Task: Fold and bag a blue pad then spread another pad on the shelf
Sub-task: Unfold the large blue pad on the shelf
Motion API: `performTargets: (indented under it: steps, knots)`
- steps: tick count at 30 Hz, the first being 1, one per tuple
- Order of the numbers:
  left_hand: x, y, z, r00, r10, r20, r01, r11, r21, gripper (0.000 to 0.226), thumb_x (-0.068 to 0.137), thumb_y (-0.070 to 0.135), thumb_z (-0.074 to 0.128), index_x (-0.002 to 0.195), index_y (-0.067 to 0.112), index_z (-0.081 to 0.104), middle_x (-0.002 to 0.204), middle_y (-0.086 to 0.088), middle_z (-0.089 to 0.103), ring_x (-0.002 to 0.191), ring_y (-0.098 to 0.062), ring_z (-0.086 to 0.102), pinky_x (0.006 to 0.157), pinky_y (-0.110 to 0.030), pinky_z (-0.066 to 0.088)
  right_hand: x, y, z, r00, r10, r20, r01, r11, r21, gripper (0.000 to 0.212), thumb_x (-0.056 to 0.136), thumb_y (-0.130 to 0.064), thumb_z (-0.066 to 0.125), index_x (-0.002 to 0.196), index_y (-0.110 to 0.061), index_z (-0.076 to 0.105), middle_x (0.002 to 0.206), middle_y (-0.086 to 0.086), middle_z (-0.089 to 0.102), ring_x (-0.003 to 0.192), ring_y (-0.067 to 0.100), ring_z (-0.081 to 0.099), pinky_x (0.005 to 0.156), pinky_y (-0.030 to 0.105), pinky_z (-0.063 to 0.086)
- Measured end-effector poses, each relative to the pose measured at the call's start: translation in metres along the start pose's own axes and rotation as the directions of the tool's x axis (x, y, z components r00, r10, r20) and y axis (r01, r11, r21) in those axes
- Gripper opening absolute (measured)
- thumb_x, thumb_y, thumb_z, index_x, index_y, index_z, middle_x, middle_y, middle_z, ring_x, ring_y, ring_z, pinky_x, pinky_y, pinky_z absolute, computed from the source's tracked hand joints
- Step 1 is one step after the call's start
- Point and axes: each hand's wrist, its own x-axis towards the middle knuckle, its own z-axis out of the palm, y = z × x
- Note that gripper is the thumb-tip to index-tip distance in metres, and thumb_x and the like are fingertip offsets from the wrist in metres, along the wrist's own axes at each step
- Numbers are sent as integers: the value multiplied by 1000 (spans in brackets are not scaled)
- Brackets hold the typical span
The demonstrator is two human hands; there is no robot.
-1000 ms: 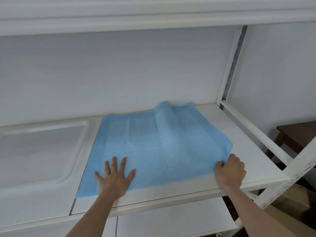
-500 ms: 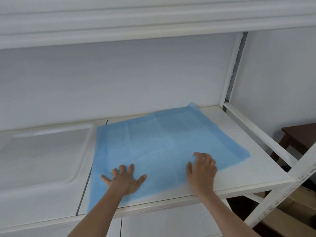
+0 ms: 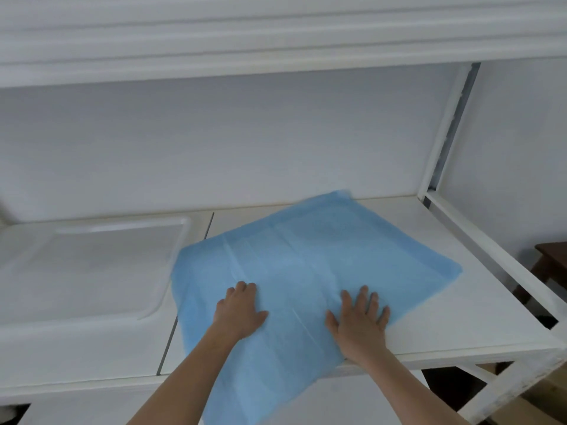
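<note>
A white shelf (image 3: 445,271) runs across the view, with another white shelf board above it and a pale wall behind. A thin dark seam splits its surface into a left and a right panel. A white upright post stands at its back right corner, and a white rail runs along its right side. On the left panel lies a clear plastic tray (image 3: 86,265), shallow, with rounded corners. On the right panel lies a blue pad (image 3: 306,256), spread flat and turned at an angle, creased with fold lines. Its near corner hangs over the shelf's front edge.
</note>
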Motion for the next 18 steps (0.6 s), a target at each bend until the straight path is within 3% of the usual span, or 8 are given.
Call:
performTargets:
  steps: [3, 6, 10, 13, 15, 17, 18]
  knots:
    - [3, -7, 6, 1000, 6, 3, -6, 1000, 17, 79, 87, 54, 53, 148, 18, 18, 158, -1, 9, 144, -24, 15, 117, -43, 16, 2, 6, -6, 999, -44, 30, 44, 999, 6, 80, 79, -68, 6, 148, -28, 16, 159, 14, -2, 146, 35, -2, 115, 55, 0]
    - [7, -8, 7, 999, 38, 20, -39, 997, 72, 90, 86, 61, 50, 152, 25, 1, 160, 5, -12, 148, -23, -5, 118, -48, 0, 7, 16, -12, 994, -95, 62, 94, 995, 18, 76, 81, -68, 19, 147, -30, 19, 159, 8, -3, 146, 31, -2, 116, 53, 0]
    - [6, -8, 10, 985, -3, 171, -11, 996, 84, 89, 83, 71, 44, 151, 37, -2, 159, 6, -14, 146, -34, -10, 117, -50, -5, 15, 30, -22, 981, -172, 92, 170, 985, 34, 62, 90, -58, 40, 144, -33, 23, 159, 0, 0, 147, 24, -1, 117, 48, 2]
    - [-2, -2, 18, 975, -112, 191, 80, 983, 168, 84, 83, 77, 29, 150, 39, -5, 160, 0, -14, 143, -46, -4, 116, -53, -2, 16, 21, -29, 988, -152, -24, 150, 986, -66, 59, 90, -50, 47, 142, -28, 31, 158, 6, 9, 146, 28, 4, 116, 50, 5]
    - [-8, 9, 20, 980, -135, 146, 92, 958, 270, 83, 85, 76, 23, 151, 33, -4, 160, -8, -8, 141, -48, 11, 114, -55, 3, 10, 4, -29, 978, -155, -140, 143, 985, -95, 59, 80, -33, 67, 134, -18, 46, 152, 16, 27, 140, 35, 25, 112, 55, 22]
    - [-11, 20, 20, 989, -111, 103, 71, 940, 333, 83, 86, 74, 22, 152, 25, 6, 157, -15, 9, 135, -42, 31, 111, -55, 14, 7, -10, -17, 958, -183, -221, 186, 982, -8, 61, 66, -25, 78, 122, -11, 58, 141, 22, 44, 127, 41, 43, 102, 56, 38]
    - [-12, 24, 19, 993, -85, 79, 52, 935, 350, 82, 86, 74, 22, 150, 23, 14, 152, -15, 20, 130, -37, 39, 108, -53, 20, 3, -17, -12, 958, -179, -222, 193, 980, 44, 59, 70, -32, 73, 123, -11, 58, 140, 23, 44, 127, 42, 44, 102, 55, 38]
